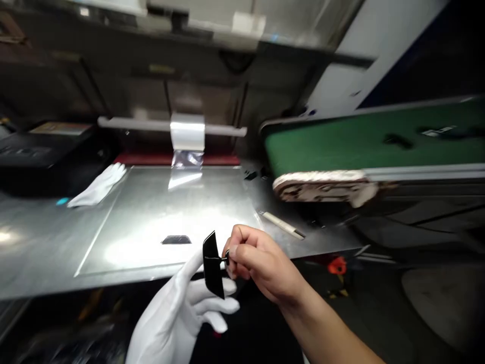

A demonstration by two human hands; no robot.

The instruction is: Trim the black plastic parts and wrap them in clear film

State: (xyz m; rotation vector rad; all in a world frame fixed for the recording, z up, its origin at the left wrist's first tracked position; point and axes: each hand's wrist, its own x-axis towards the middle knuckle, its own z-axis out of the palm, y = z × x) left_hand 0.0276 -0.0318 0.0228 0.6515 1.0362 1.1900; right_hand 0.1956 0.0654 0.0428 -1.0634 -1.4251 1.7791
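A glossy black trapezoid plate [212,273] stands on edge in front of me, with a short dark stem at its right side. Thumb and fingers of my bare right hand [257,260] are closed around that stem. In a white glove, my left hand [178,308] reaches to the plate from the left, its fingers stretched out and apart behind the plate. Whether the glove touches it, I cannot tell. A similar flat dark trapezoid piece [176,239] lies on the shiny metal worktop [144,212] just beyond my hands.
A white glove [99,186] lies at the worktop's left, near a black box [49,156]. A pale pen-like tool [283,225] lies at the right. A green conveyor belt [364,141] with dark parts runs off to the right. Clear film [187,141] hangs at the back.
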